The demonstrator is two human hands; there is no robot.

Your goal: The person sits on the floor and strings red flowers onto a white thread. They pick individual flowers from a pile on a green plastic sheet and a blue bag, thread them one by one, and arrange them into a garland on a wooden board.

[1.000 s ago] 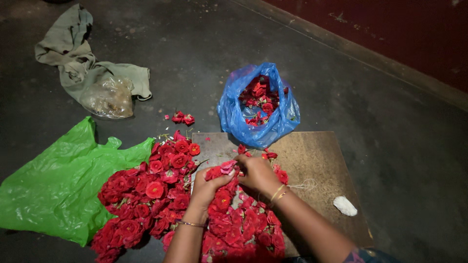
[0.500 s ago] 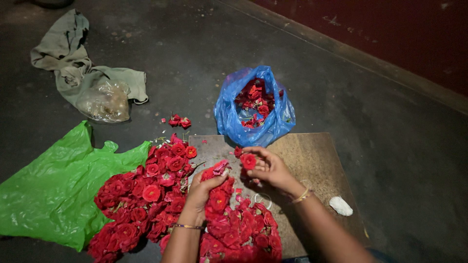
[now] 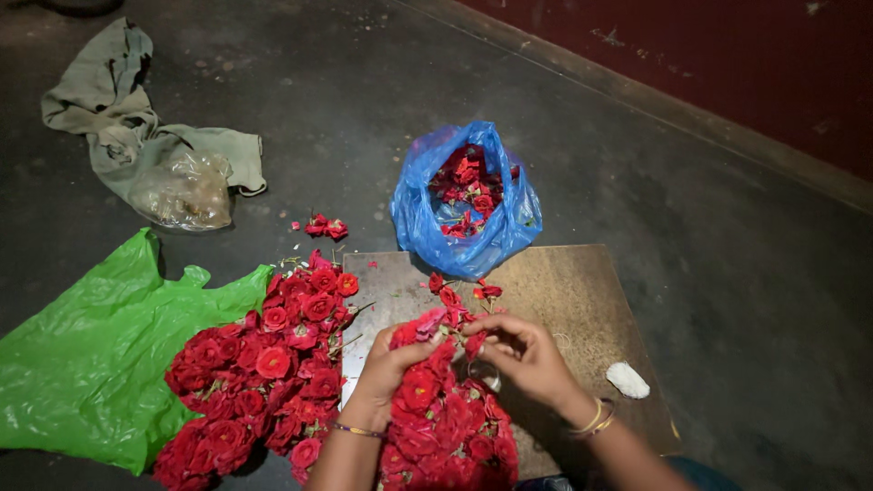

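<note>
Our left hand (image 3: pixel 393 362) is closed around a rose (image 3: pixel 406 333) and keeps it steady, so our right hand (image 3: pixel 526 356), fingers curled, pinches its petals above the board (image 3: pixel 582 300).

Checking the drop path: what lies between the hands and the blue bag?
In the head view, a few loose red flowers lie on the board between the hands and the blue bag.

Your forearms run off the bottom edge. The right hand (image 3: pixel 526 356) curls over whatever it pinches, too small to tell. The green bag (image 3: pixel 91 359) is cut at the left edge.
</note>
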